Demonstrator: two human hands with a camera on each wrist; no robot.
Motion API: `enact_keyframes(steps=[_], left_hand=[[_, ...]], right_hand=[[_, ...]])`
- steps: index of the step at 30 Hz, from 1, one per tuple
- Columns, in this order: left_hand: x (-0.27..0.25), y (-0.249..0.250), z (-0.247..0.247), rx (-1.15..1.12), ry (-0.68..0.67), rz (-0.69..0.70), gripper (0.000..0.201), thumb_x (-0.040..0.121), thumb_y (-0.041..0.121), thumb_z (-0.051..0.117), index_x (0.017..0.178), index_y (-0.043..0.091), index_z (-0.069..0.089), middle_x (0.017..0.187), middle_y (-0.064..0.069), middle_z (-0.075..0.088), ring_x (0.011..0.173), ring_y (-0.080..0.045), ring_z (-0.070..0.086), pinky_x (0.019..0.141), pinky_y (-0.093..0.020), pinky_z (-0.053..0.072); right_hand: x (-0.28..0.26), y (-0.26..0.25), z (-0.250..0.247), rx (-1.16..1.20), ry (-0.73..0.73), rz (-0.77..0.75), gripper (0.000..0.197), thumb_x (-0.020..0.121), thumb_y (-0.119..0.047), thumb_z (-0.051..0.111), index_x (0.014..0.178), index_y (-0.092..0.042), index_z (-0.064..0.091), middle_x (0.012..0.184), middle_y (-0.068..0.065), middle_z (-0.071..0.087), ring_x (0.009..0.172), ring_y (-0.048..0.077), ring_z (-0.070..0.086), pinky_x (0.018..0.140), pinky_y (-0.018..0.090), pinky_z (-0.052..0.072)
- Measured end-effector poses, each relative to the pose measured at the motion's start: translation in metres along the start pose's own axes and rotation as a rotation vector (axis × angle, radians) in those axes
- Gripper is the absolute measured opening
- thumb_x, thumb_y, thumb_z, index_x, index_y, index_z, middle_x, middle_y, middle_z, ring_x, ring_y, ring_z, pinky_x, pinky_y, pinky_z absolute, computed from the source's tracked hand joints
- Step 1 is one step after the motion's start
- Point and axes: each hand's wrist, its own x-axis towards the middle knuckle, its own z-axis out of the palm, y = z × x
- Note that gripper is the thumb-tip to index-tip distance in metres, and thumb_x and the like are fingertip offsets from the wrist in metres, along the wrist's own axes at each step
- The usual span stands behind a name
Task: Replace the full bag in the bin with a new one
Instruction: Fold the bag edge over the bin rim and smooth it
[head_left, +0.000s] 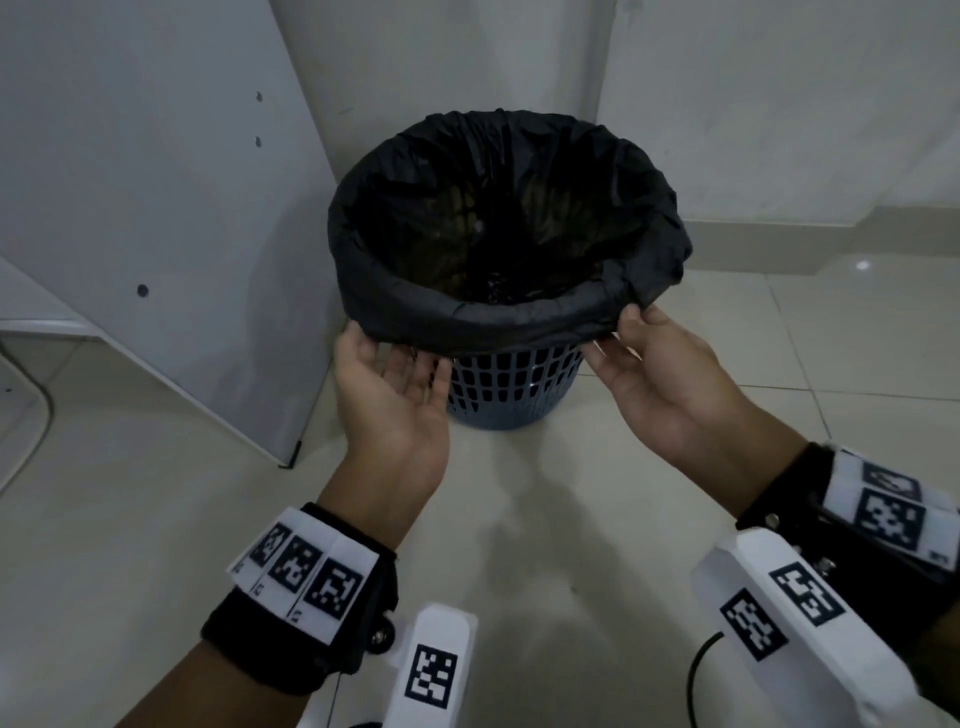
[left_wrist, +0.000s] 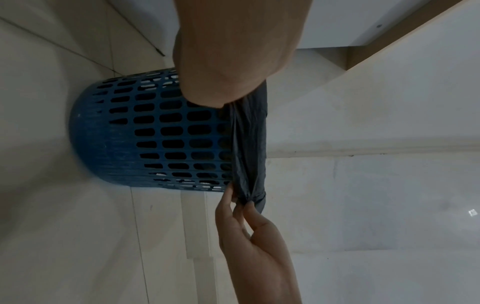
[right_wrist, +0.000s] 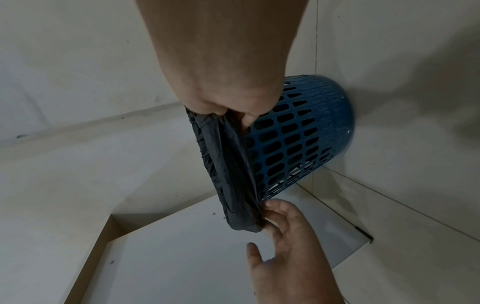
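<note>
A blue perforated bin stands on the floor in a corner, lined with a black bag whose hem is folded down over the rim. Dark rubbish shows dimly inside. My left hand is palm up at the bin's left front, its straight fingers slipped under the hem and the thumb spread clear. My right hand pinches the hem at the right front, thumb on top. The left wrist view shows that pinch on the bag. In the right wrist view the left hand's fingertips touch the bag's edge.
A white cabinet panel leans or stands close on the bin's left. White walls meet right behind the bin. A dark cable loops at the far left. Pale tiled floor lies between me and the bin.
</note>
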Motion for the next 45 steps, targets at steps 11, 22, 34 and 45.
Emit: enact_keyframes(steps=[11, 22, 34, 45], left_hand=[[0.024, 0.021, 0.006, 0.055, -0.049, -0.137, 0.023, 0.108, 0.010, 0.039, 0.112, 0.007, 0.061, 0.100, -0.006, 0.068, 0.094, -0.015, 0.065, 0.077, -0.025, 0.055], [-0.008, -0.015, -0.006, 0.150, -0.072, -0.079, 0.041, 0.096, 0.052, 0.056, 0.115, 0.018, 0.068, 0.085, 0.006, 0.066, 0.074, -0.010, 0.062, 0.075, -0.025, 0.056], [0.004, -0.010, 0.004, 0.083, -0.086, -0.075, 0.034, 0.104, 0.008, 0.047, 0.138, 0.008, 0.054, 0.085, -0.001, 0.071, 0.070, -0.007, 0.071, 0.072, -0.022, 0.060], [-0.030, -0.026, -0.012, 0.424, -0.199, 0.109, 0.040, 0.098, 0.043, 0.056, 0.126, 0.016, 0.066, 0.116, -0.003, 0.074, 0.110, -0.016, 0.069, 0.091, -0.031, 0.054]], right_hand=[[0.001, -0.009, 0.011, 0.065, -0.017, 0.034, 0.032, 0.101, -0.025, 0.055, 0.126, -0.006, 0.060, 0.109, 0.009, 0.075, 0.106, 0.024, 0.071, 0.094, 0.041, 0.057], [0.008, -0.010, 0.017, 0.060, -0.017, -0.019, 0.026, 0.095, -0.015, 0.065, 0.117, -0.003, 0.063, 0.111, 0.014, 0.073, 0.103, 0.025, 0.072, 0.089, 0.039, 0.059], [-0.007, 0.012, 0.019, -0.042, -0.185, 0.032, 0.036, 0.098, -0.022, 0.059, 0.129, -0.003, 0.058, 0.120, 0.010, 0.071, 0.112, 0.019, 0.068, 0.100, 0.034, 0.053], [-0.030, 0.052, 0.048, -0.186, -0.324, 0.090, 0.034, 0.099, -0.020, 0.058, 0.119, 0.006, 0.064, 0.116, 0.018, 0.071, 0.104, 0.029, 0.070, 0.096, 0.033, 0.054]])
